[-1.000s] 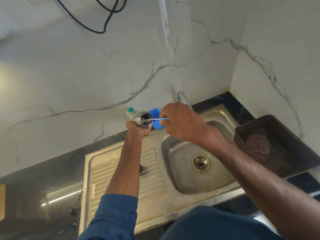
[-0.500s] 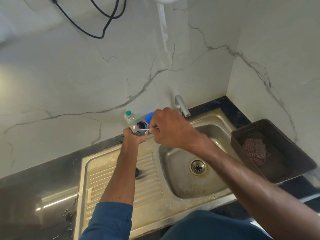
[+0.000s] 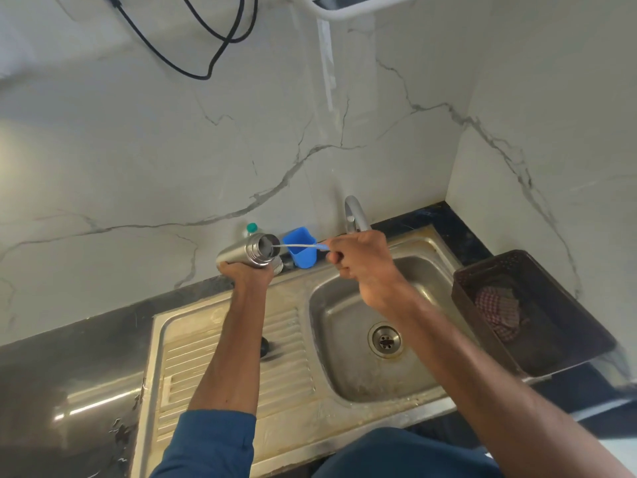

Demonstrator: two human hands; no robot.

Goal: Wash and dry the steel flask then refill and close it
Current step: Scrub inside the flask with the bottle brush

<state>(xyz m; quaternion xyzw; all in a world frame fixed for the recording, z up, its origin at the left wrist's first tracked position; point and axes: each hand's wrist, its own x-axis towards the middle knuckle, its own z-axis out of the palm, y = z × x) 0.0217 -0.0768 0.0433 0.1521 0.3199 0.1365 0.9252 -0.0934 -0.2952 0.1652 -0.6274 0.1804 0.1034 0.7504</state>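
Steel flask [image 3: 238, 255] tilted in left grip [image 3: 246, 276]; right grip [image 3: 362, 260] holds brush [image 3: 297, 246].

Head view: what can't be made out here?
All head view.
- Tip of the brush: hidden inside the steel flask.
- Flask interior: too dark to judge clean or wet.
- Dark object on the drainboard: mostly behind the left forearm.
- White fixture: cut off by the top edge.
- Green-capped bottle: body behind the flask.
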